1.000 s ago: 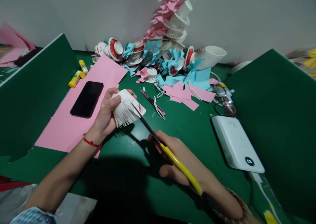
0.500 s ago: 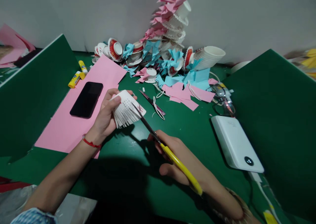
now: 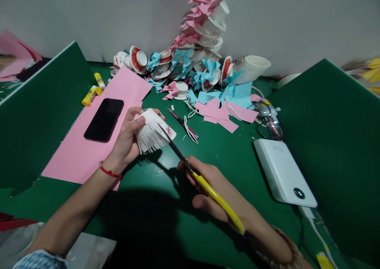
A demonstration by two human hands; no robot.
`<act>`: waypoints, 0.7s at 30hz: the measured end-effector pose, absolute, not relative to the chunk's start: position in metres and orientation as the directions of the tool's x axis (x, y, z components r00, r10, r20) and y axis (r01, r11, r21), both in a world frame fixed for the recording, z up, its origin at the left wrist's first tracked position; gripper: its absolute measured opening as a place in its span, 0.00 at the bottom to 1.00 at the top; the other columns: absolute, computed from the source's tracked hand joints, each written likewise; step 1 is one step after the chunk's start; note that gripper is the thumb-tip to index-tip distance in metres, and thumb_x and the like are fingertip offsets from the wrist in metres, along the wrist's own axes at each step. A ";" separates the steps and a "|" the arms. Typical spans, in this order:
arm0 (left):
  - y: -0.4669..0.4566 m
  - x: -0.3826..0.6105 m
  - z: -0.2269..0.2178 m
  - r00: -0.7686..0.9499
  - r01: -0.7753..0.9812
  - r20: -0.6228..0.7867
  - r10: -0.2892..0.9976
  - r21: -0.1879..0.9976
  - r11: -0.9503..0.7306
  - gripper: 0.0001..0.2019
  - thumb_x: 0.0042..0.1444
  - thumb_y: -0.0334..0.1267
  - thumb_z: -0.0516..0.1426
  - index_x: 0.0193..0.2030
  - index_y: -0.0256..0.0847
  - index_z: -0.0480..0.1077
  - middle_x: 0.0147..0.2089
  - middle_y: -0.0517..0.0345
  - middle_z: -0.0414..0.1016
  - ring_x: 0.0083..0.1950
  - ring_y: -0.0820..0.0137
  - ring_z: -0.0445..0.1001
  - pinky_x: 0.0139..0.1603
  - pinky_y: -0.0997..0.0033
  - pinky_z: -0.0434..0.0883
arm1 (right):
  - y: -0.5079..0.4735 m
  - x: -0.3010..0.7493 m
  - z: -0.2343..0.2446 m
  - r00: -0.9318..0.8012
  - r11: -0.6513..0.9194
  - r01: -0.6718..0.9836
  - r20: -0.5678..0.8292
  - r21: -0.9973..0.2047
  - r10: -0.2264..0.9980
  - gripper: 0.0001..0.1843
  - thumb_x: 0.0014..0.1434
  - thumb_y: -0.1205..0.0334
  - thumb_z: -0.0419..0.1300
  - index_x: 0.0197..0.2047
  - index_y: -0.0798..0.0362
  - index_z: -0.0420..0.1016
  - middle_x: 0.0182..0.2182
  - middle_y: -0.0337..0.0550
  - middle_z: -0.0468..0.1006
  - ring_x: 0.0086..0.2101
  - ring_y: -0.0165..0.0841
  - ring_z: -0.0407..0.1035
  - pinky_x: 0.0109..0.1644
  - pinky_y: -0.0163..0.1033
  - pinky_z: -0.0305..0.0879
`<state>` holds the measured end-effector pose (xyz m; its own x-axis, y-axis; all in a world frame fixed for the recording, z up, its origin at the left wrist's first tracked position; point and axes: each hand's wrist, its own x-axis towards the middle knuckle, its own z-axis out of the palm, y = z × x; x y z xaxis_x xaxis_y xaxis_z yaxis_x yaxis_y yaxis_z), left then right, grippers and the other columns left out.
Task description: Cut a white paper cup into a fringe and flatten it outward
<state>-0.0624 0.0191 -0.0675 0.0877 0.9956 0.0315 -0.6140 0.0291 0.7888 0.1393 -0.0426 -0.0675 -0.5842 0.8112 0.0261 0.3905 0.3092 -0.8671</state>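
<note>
My left hand point(image 3: 126, 140) grips a white paper cup point(image 3: 153, 131) whose wall is cut into many thin strips. It holds the cup above the green table point(image 3: 231, 154). My right hand point(image 3: 213, 190) is closed around yellow-handled scissors point(image 3: 204, 184), and the dark blades reach up into the cup's uncut side. A red cord circles my left wrist.
A black phone point(image 3: 104, 119) lies on a pink paper sheet point(image 3: 97, 134), with glue sticks point(image 3: 90, 95) beside it. At the back lies a heap of cut cups and pink and blue paper point(image 3: 192, 63). A white power bank point(image 3: 283, 173), glasses point(image 3: 268, 120) and green dividers point(image 3: 332, 142) are at the right.
Almost nothing has moved. The scissors and my right hand have shifted very slightly, and the cup stays in my left hand.
</note>
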 end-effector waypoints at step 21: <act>0.020 -0.063 -0.068 0.083 -0.591 0.027 0.996 0.806 0.027 0.15 0.46 0.40 0.65 0.33 0.44 0.61 0.40 0.61 0.79 0.41 0.66 0.79 0.39 0.66 0.77 | -0.042 0.142 -0.071 -0.593 0.299 0.354 0.035 -0.886 0.804 0.39 0.50 0.22 0.42 0.36 0.53 0.63 0.24 0.36 0.62 0.23 0.28 0.53 0.26 0.35 0.51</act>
